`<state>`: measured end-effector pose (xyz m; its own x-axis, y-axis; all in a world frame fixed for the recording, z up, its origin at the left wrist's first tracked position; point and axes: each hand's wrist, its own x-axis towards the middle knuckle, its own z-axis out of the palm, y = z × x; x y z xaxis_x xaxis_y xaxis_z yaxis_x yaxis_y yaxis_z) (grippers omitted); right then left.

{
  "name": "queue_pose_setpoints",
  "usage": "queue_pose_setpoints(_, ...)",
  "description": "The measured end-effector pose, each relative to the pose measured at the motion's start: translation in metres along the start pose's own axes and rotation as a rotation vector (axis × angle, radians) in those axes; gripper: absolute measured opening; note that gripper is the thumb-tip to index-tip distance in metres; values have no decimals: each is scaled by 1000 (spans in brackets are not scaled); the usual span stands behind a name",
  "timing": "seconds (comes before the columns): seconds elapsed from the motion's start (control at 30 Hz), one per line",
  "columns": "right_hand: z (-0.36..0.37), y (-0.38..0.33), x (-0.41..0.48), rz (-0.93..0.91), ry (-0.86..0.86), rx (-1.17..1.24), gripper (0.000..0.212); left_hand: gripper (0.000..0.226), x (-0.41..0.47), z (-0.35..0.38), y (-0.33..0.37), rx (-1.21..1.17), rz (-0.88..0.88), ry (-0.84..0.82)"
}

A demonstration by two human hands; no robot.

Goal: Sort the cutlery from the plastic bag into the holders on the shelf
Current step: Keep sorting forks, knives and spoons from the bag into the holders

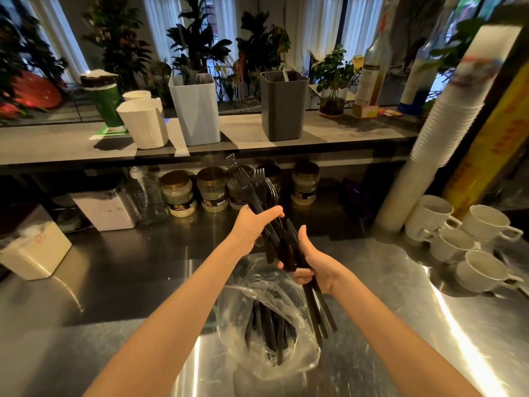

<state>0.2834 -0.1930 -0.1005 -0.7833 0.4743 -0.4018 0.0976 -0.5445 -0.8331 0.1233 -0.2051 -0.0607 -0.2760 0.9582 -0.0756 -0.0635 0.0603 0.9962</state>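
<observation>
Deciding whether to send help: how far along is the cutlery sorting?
Some pieces already stand in the pale holder; what the grey holder holds is unclear. The left hand and right hand grip a cutlery bundle above the plastic bag, which still holds many pieces.

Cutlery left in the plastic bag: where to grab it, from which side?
Grip the remaining cutlery by its upper ends, hand coming from above through the plastic bag's mouth, which seems open there. The pieces lie roughly parallel, pointing at that opening; film wraps their sides and bottom. Left hand and right hand both grip held cutlery, so free one first.
</observation>
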Motion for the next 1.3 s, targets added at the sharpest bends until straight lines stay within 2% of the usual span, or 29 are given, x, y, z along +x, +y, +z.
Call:
queue_pose_setpoints(0.1, 11, -3, 2, 12, 70, -96, 57, 12, -1, 6, -8, 89, 7, -22)
queue_pose_setpoints(0.33, 10, 0, 3, -22, 85, 24, 31, 28, -6, 7, -10, -3, -52, -164)
queue_pose_setpoints(0.47, 9, 4, 8, -93, 126, 39, 32, 22, -10, 9, -17, -26, -123, -121)
queue_pose_setpoints(0.6, 10, 9, 14, -173, 196, 276, 33, 25, -14, 15, -20, -37, -128, 1)
queue_pose_setpoints(0.67, 8, 7, 15, -168, 204, 368, 38, 16, -13, 13, -15, -9, -65, 17)
queue_pose_setpoints(0.7, 5, 6, 16, -159, 244, 321, 41, 5, -13, 12, -13, 38, -31, 17)
queue_pose_setpoints(0.77, -2, 1, 16, -140, 417, 118, 46, 17, -15, 11, -8, 138, 21, 37)
queue_pose_setpoints(0.83, -8, -5, 14, -195, 555, 59, 49, 22, -15, 10, -10, 224, 2, 61)
queue_pose_setpoints(0.93, -4, -21, 9, -325, 491, 81, 49, 6, -10, 10, -20, 406, -48, -31)
queue_pose_setpoints(1.03, 14, -33, 11, -303, 449, -138, 53, 39, -12, 19, -22, 693, -65, -168)
queue_pose_setpoints(1.13, 24, -36, 17, -231, 533, -254, 66, 41, -14, 30, -19, 1154, -87, -90)
queue_pose_setpoints(1.23, 25, -32, 19, -246, 528, -195, 41, 45, -13, 31, -15, 1391, -64, -49)
queue_pose_setpoints(1.3, 27, -30, 21, -292, 503, -102, 31, 49, -16, 32, -8, 1512, -8, -53)
